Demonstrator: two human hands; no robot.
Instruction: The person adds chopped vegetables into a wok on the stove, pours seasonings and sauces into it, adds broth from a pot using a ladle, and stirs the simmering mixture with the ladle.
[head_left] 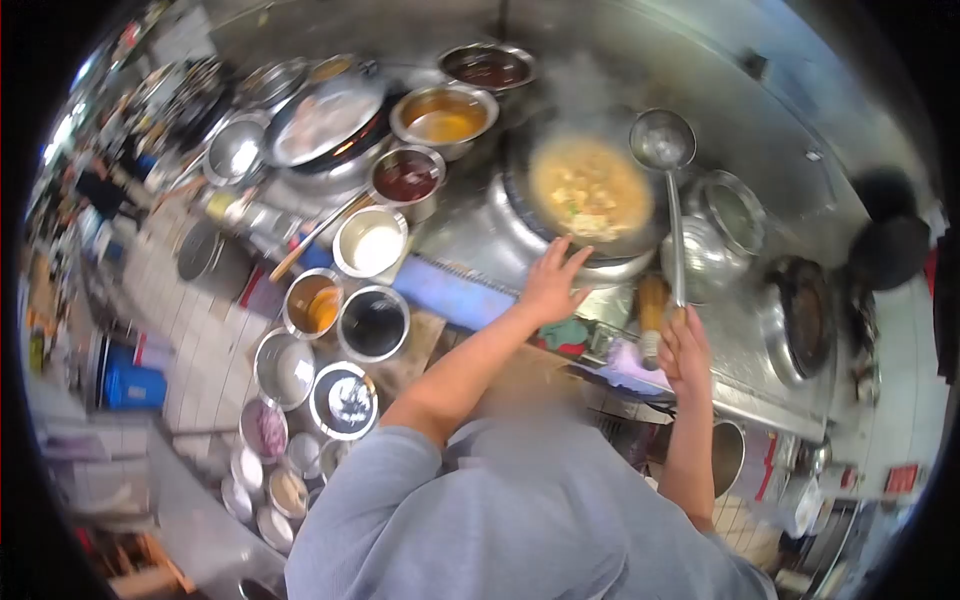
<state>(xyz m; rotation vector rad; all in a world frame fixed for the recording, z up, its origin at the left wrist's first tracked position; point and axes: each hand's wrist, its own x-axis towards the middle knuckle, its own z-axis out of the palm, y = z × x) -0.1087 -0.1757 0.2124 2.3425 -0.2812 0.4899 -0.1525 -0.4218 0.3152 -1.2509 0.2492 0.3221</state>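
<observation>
My right hand (685, 350) is wrapped around the long handle of a metal ladle (678, 235). The ladle's bowl is raised at the right edge of a wok (515, 190). Inside the wok, pale chunks of food lie in a cloudy yellowish broth (590, 185), with steam rising. My left hand (552, 285) has its fingers spread at the wok's near rim; whether they touch it I cannot tell. Just below that hand lies a green cloth (563, 334). A brush-like tool with a tan body (652, 305) lies left of the ladle handle.
Steel bowls of yellow liquid (443, 118) and dark red sauce (407, 175) stand left of the wok. A second wok (330, 125) sits at the far left. Several seasoning pots, one with dark liquid (373, 323), line my left side. A strainer (700, 255) rests at right.
</observation>
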